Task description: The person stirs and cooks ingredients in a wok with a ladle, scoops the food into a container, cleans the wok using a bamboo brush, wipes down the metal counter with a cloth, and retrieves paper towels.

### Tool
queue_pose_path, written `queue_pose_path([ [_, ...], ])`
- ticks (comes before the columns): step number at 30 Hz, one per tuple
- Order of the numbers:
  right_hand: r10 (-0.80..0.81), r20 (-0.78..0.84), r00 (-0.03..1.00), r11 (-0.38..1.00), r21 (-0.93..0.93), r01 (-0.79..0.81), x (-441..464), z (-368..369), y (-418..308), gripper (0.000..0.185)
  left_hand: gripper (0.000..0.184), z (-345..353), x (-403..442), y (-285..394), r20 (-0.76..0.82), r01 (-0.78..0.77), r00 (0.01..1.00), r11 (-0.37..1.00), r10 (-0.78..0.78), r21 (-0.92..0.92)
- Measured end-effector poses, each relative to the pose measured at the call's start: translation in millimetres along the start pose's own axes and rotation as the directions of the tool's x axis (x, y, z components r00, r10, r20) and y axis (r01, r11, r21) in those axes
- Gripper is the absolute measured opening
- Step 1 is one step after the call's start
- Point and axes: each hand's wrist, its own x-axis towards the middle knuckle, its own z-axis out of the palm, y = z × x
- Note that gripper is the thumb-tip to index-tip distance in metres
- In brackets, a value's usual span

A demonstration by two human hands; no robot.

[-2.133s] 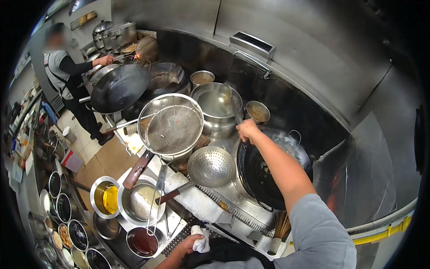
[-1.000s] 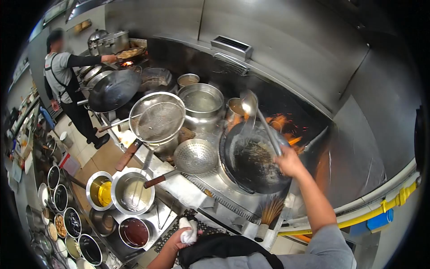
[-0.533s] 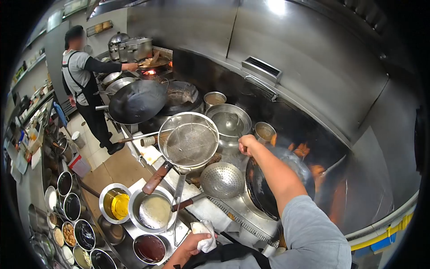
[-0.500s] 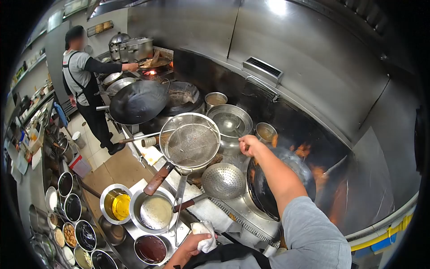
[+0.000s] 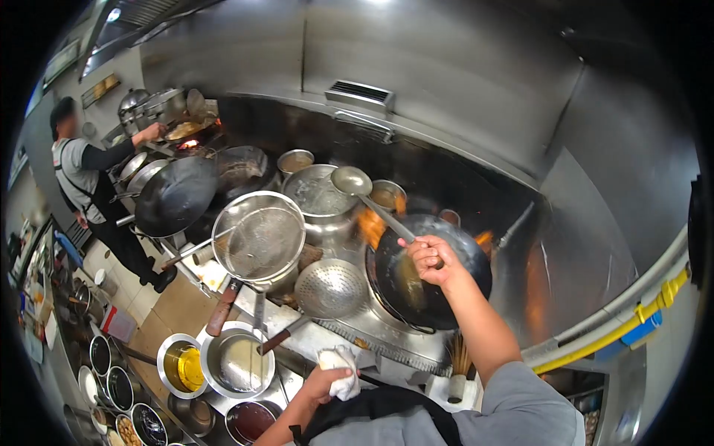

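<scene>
The wok [image 5: 455,306] sits just below and around the right fingers, with flames [image 5: 371,227] at its rim, beyond the knuckles. Past the fingertips is the pot [image 5: 332,230]; the sieve [image 5: 260,241] and skimmer [image 5: 331,288] lie to their left. The ladle [image 5: 351,181] reaches from the right hand [image 5: 433,260] toward the pot, its bowl over the pot's near-right edge; whether it is full, I cannot tell. The right fingers are closed round its handle. Below the skimmer, the left hand [image 5: 321,384] has its fingers curled on a folded cloth [image 5: 339,369].

To handle the ladle well, I'd keep its bowl level, turn from the wrist, clear the pot's rim and tip low over the wok to limit splash. The forearm is best kept off the flames; the cloth should stay dry for hot metal.

I can read no brand, label or writing.
</scene>
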Motion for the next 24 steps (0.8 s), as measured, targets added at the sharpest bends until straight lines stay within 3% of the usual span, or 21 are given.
queue_pose_path([
  [3,0.002,0.063,0.998,1.000,-0.016,-0.001,-75.1,-7.2,9.6,0.030,0.038,22.5,16.4,-12.0,0.017,0.014,1.000,1.000,-0.014,0.015],
  [4,-0.021,0.021,1.000,0.999,-0.030,0.022,-98.5,-7.2,14.3,0.029,0.044,25.7,27.1,-19.6,0.025,0.026,0.999,0.999,-0.027,0.025],
  [7,-0.119,-0.154,0.981,0.976,-0.201,0.086,-148.0,-24.6,27.6,0.026,0.042,49.3,48.6,-31.7,0.228,0.149,0.970,0.952,-0.087,-0.268],
  [9,-0.194,-0.289,0.938,0.946,-0.306,0.101,-167.5,-39.4,43.4,0.024,0.044,66.1,54.2,-40.7,0.300,0.214,0.945,0.938,-0.129,-0.271],
  [10,-0.225,-0.337,0.914,0.930,-0.353,0.098,-174.3,-47.0,50.6,0.012,0.047,80.5,55.1,-39.9,0.363,0.270,0.918,0.921,-0.157,-0.283],
  [12,-0.220,-0.372,0.902,0.944,-0.314,0.101,-183.1,-71.1,61.1,0.011,0.052,114.7,55.1,-40.7,0.443,0.336,0.878,0.895,-0.184,-0.294],
  [13,-0.227,-0.385,0.895,0.945,-0.309,0.107,-185.1,-83.8,66.5,0.020,0.056,128.6,57.1,-42.8,0.520,0.401,0.831,0.860,-0.197,-0.316],
  [16,-0.280,-0.399,0.873,0.948,-0.257,0.186,-185.6,-139.9,87.4,0.012,0.058,149.9,69.5,-54.1,0.443,0.387,0.859,0.892,-0.257,-0.235],
  [18,-0.506,-0.398,0.765,0.749,-0.642,0.161,-197.1,-122.3,124.9,0.019,0.056,149.2,79.3,-61.1,0.376,0.347,0.886,0.925,-0.270,-0.154],
  [19,-0.540,-0.332,0.774,0.667,-0.730,0.152,-206.6,-120.9,135.9,0.033,0.054,133.2,89.2,-67.5,0.543,0.452,0.803,0.845,-0.245,-0.287],
  [20,-0.537,-0.335,0.774,0.671,-0.726,0.152,-214.1,-134.9,139.6,0.033,0.053,139.2,85.4,-59.4,0.687,0.560,0.705,0.734,-0.178,-0.384],
  [21,-0.712,-0.275,0.647,0.338,-0.941,-0.028,-222.8,-154.7,139.8,0.037,0.051,149.9,81.7,-54.8,0.654,0.532,0.732,0.760,-0.191,-0.373],
  [22,-0.835,-0.126,0.536,-0.025,-0.964,-0.266,-227.5,-172.0,141.4,0.042,0.049,175.4,68.7,-39.1,0.621,0.505,0.757,0.786,-0.204,-0.358],
  [23,-0.865,-0.221,0.451,-0.072,-0.834,-0.547,-225.9,-184.6,146.4,0.058,0.048,172.0,75.3,-39.8,0.671,0.581,0.710,0.717,-0.214,-0.386],
  [24,-0.864,-0.232,0.448,-0.056,-0.838,-0.543,-218.5,-207.4,161.6,0.058,0.048,169.9,78.9,-38.6,0.717,0.655,0.660,0.639,-0.224,-0.403],
])
